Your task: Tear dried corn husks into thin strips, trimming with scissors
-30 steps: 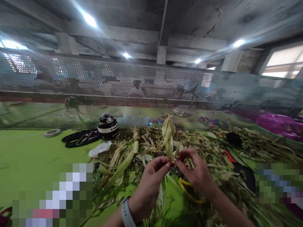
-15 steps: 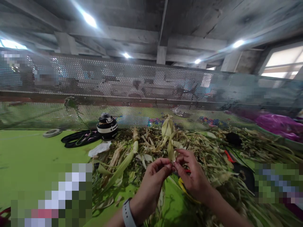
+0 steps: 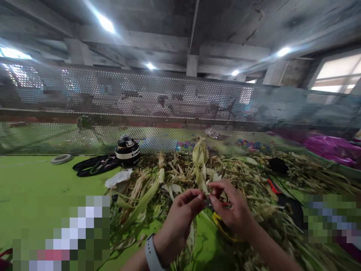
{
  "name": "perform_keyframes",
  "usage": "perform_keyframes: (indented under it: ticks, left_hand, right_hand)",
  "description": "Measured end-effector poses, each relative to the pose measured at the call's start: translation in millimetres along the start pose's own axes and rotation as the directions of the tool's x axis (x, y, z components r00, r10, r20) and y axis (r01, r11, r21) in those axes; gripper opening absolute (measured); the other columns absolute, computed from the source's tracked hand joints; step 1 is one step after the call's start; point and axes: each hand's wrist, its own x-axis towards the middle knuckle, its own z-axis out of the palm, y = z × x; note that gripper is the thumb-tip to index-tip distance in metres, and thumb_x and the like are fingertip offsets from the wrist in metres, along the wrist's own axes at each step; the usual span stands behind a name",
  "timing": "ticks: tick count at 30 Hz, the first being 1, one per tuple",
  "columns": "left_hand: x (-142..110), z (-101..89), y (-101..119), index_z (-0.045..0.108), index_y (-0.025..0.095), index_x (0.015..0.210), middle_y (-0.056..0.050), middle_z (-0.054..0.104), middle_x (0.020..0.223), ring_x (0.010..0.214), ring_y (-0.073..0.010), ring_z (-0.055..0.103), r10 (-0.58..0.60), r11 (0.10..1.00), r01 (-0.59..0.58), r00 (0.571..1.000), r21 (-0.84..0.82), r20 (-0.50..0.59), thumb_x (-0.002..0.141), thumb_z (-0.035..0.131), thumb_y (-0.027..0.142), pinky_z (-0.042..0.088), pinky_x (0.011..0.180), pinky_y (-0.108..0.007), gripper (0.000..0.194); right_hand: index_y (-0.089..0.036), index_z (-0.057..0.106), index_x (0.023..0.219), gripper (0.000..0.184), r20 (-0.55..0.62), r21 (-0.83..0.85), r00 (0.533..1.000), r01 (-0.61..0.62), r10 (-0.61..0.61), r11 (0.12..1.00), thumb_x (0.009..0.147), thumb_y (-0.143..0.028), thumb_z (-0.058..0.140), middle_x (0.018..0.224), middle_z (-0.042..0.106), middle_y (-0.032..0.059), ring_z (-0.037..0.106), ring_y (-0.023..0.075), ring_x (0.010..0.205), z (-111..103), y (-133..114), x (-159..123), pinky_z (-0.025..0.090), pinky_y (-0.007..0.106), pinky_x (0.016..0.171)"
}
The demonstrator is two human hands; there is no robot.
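My left hand [image 3: 177, 216] and my right hand [image 3: 231, 207] meet in front of me, fingertips pinched together on the base of a pale green corn husk leaf [image 3: 200, 163] that stands upright between them. A white watch band sits on my left wrist. Under and behind the hands lies a big heap of dried husks and leaves [image 3: 254, 177] on a bright green table [image 3: 42, 184]. A yellow loop [image 3: 222, 229] lies under my right hand.
A perforated metal screen [image 3: 141, 109] closes the far side of the table. A black and white helmet-like object [image 3: 127, 149] with dark straps [image 3: 93, 165], a grey ring [image 3: 60, 159] and a white scrap [image 3: 120, 177] lie at the left. Purple plastic [image 3: 329, 146] is at far right.
Both hands stay pinched on the husk leaf; they have shifted only slightly, the right hand dipping and coming back up a little.
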Motion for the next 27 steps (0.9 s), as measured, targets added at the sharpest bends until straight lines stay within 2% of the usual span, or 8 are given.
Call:
perform_keyframes:
  ticks: [4,9,13,20,24,27]
  left_hand:
    - [-2.2,-0.8,6.7,0.067,0.014,0.068,-0.003,0.063,0.077,0.076,-0.0130,0.056,-0.103,0.993,0.102,0.995,-0.067,-0.017,0.056,0.078,0.018,0.045,0.078,-0.029,0.016]
    - [-6.1,0.8,7.0,0.068,0.014,0.068,-0.004,0.063,0.079,0.079,-0.0141,0.055,-0.178,0.979,0.177,0.984,-0.096,0.004,0.062,0.073,0.015,0.046,0.078,-0.031,0.008]
    - [-8.3,3.6,8.4,0.068,0.014,0.068,-0.005,0.063,0.080,0.081,-0.0150,0.055,-0.189,0.975,0.188,0.982,-0.116,0.001,0.063,0.071,0.012,0.047,0.078,-0.033,0.006]
    - [-8.8,4.1,9.5,0.068,0.014,0.068,-0.005,0.064,0.081,0.081,-0.0156,0.057,-0.189,0.976,0.189,0.982,-0.104,0.008,0.062,0.072,0.012,0.046,0.079,-0.033,0.007]
    - [-8.4,4.4,4.7,0.068,0.015,0.070,-0.004,0.065,0.081,0.081,-0.0146,0.058,-0.092,0.994,0.091,0.996,-0.062,-0.019,0.061,0.074,0.017,0.045,0.081,-0.030,0.011]
    - [-7.7,6.2,0.7,0.069,0.015,0.075,-0.005,0.067,0.082,0.079,-0.0141,0.058,0.025,1.000,-0.024,0.999,0.018,-0.042,0.063,0.074,0.022,0.044,0.081,-0.027,0.016]
  right_hand:
    - [-0.024,0.056,0.097,0.019,0.044,-0.110,0.978,0.210,-0.206,0.972,0.081,-0.015,0.058,0.084,0.055,0.0023,0.053,0.0154,0.080,-5.3,8.5,4.0,0.044,0.028,0.071]
    - [-0.022,0.057,0.093,0.012,0.044,-0.189,0.953,0.301,-0.299,0.935,0.083,-0.016,0.057,0.081,0.056,0.0029,0.052,0.0158,0.079,-3.3,13.5,3.6,0.045,0.028,0.070]
    - [-0.022,0.055,0.093,0.012,0.002,-0.191,0.954,0.294,-0.299,0.937,0.083,-0.015,0.057,0.081,0.057,0.0033,0.053,0.0160,0.081,-0.3,13.8,2.0,0.045,0.027,0.071]
    - [-0.022,0.054,0.091,0.005,0.017,-0.213,0.947,0.318,-0.322,0.924,0.087,-0.022,0.052,0.077,0.058,0.0024,0.054,0.0161,0.077,-0.2,15.2,2.9,0.045,0.028,0.069]
    - [-0.021,0.053,0.085,0.005,-0.013,-0.182,0.970,0.235,-0.241,0.955,0.088,-0.024,0.050,0.077,0.056,0.0024,0.053,0.0154,0.076,1.8,12.4,3.1,0.045,0.027,0.068]
    - [-0.020,0.052,0.082,0.008,-0.048,-0.135,0.992,0.111,-0.119,0.985,0.088,-0.025,0.049,0.077,0.055,0.0019,0.053,0.0140,0.072,5.0,7.3,1.7,0.045,0.024,0.065]
